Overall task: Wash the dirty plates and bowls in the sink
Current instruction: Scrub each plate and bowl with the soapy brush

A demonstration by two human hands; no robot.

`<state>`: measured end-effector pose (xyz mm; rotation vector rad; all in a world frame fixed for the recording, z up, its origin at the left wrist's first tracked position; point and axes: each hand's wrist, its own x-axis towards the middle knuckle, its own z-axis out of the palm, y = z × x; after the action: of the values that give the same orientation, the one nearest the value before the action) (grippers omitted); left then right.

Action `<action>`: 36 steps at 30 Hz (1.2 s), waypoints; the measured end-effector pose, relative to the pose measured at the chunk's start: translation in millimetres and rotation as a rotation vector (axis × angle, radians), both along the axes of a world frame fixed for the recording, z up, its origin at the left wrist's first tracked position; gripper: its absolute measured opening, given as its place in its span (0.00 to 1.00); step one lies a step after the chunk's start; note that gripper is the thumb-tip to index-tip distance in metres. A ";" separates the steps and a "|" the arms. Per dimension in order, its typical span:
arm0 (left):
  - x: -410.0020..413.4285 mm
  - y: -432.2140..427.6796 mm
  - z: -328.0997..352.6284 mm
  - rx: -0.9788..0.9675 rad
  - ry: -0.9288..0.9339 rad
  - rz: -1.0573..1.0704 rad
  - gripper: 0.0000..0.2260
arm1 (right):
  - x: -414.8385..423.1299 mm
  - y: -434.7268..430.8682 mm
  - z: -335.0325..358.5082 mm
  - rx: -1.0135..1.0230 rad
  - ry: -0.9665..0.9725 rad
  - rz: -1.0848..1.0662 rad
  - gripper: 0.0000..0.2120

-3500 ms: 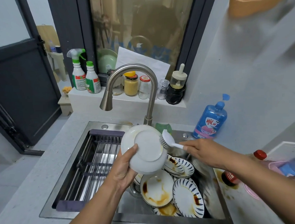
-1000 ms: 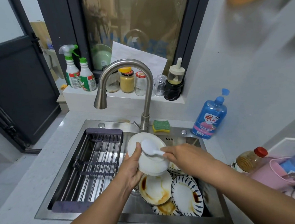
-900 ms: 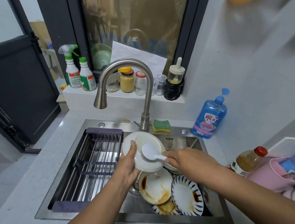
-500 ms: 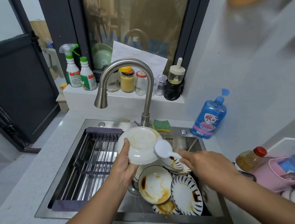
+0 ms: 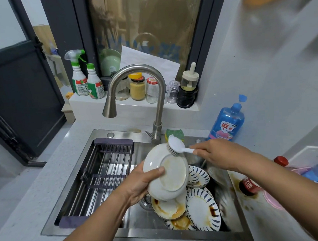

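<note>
My left hand (image 5: 139, 185) grips a white bowl (image 5: 173, 176) by its left rim, tilted with its stained underside toward me, above the steel sink (image 5: 133, 223). My right hand (image 5: 218, 154) holds a white dish brush (image 5: 175, 144) by the handle, its bristles touching the bowl's upper rim. Under the bowl lies a pile of dirty dishes: a white plate with brown sauce (image 5: 169, 209), a blue-striped plate (image 5: 202, 209) and small striped bowls (image 5: 199, 176).
A roll-up drying rack (image 5: 100, 175) spans the sink's left half. The faucet (image 5: 138, 90) arches over it, with a green sponge (image 5: 174, 133) behind. Blue dish soap bottle (image 5: 227, 121) stands at the right; a red-capped sauce bottle (image 5: 248, 185) lies on the stained counter. Jars and spray bottles (image 5: 83, 78) line the sill.
The bowl has been turned from inside facing up to underside toward me. The brush has moved from the bowl's right side up to its top rim.
</note>
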<state>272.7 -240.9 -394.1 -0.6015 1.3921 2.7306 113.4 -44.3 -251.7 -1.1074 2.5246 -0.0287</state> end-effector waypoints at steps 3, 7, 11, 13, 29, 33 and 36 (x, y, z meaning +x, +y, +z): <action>-1.2 0.4 -2.1 -0.134 -0.011 -0.041 0.25 | 21.0 -15.8 9.6 0.068 0.123 0.159 0.14; 1.1 2.5 -2.4 -0.296 0.016 -0.088 0.23 | 41.0 -33.0 19.1 0.144 0.252 0.297 0.16; 9.5 -3.9 -0.3 -0.341 0.039 -0.059 0.26 | 13.4 -25.0 21.2 0.105 0.136 0.149 0.15; 12.9 -7.9 2.1 -0.315 0.067 -0.048 0.26 | -7.9 -15.1 18.2 0.085 0.049 0.039 0.15; -8.1 1.1 13.6 -0.426 -0.004 -0.027 0.22 | 34.2 -24.6 35.0 0.096 0.201 0.212 0.15; -12.0 3.2 15.4 -0.354 -0.014 0.022 0.21 | 44.0 -29.3 34.5 0.096 0.318 0.217 0.15; -11.0 2.6 17.3 -0.277 -0.012 0.069 0.26 | 31.8 -27.8 31.2 0.086 0.277 0.100 0.15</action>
<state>261.7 -238.3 -376.9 -0.6861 1.7956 2.5975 145.2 -72.1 -220.5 -1.2775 2.6750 0.2758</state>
